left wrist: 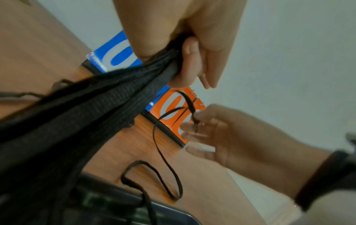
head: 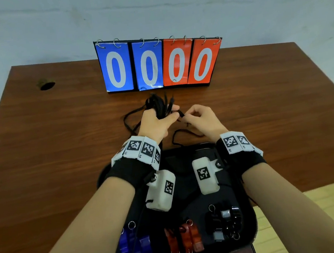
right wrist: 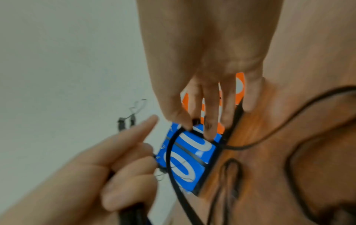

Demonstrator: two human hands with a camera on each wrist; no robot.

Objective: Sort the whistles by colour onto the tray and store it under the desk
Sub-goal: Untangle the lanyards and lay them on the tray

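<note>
On the near edge of the desk sits a black tray (head: 251, 228). It holds blue whistles (head: 135, 246) on the left, red whistles (head: 184, 240) in the middle and black whistles (head: 225, 224) on the right. Above the desk beyond the tray, my left hand (head: 161, 120) grips a bundle of black lanyards (head: 159, 104), which fills the left wrist view as a thick band (left wrist: 96, 114). My right hand (head: 188, 115) pinches the end of one loose lanyard (left wrist: 161, 152) between thumb and fingertips (right wrist: 210, 130); its cord trails down onto the desk.
A flip scoreboard (head: 158, 64) showing blue and red zeros stands at the back of the brown desk (head: 43, 157), near the wall. A cable hole (head: 46, 85) is at the far left. The desk's right corner ends near a pale floor (head: 330, 203).
</note>
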